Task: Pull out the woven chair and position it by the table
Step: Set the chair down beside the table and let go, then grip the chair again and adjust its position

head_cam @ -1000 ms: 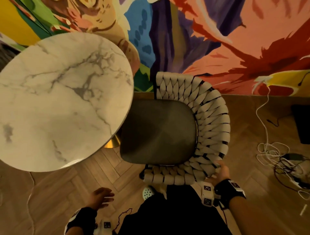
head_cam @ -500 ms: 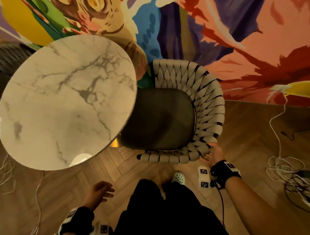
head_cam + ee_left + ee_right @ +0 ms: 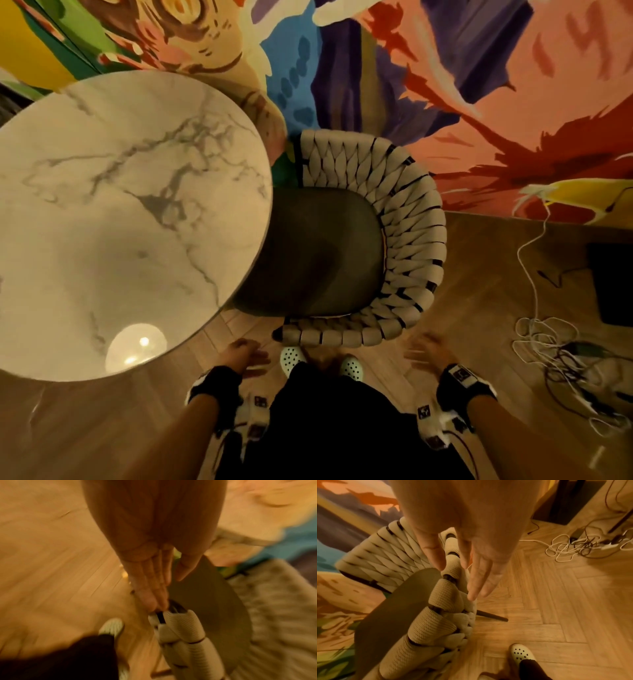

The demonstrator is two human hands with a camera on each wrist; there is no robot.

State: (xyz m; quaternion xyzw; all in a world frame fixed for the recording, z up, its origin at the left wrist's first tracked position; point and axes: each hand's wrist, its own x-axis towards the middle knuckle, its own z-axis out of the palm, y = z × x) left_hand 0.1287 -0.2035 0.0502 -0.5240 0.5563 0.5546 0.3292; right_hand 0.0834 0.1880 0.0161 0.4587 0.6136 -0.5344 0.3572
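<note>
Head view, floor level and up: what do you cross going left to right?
Round white marble table → woven beige rope chair with dark seat → tangle of white and dark cables on the wooden floor.

a bright painted mural [image 3: 479, 102] of orange, purple, blue and green covers the wall. the floor [image 3: 479, 308] is herringbone wood, warmly lit. a tangle of white and dark cables [image 3: 561, 356] lies on it beside a dark box [image 3: 613, 284].
</note>
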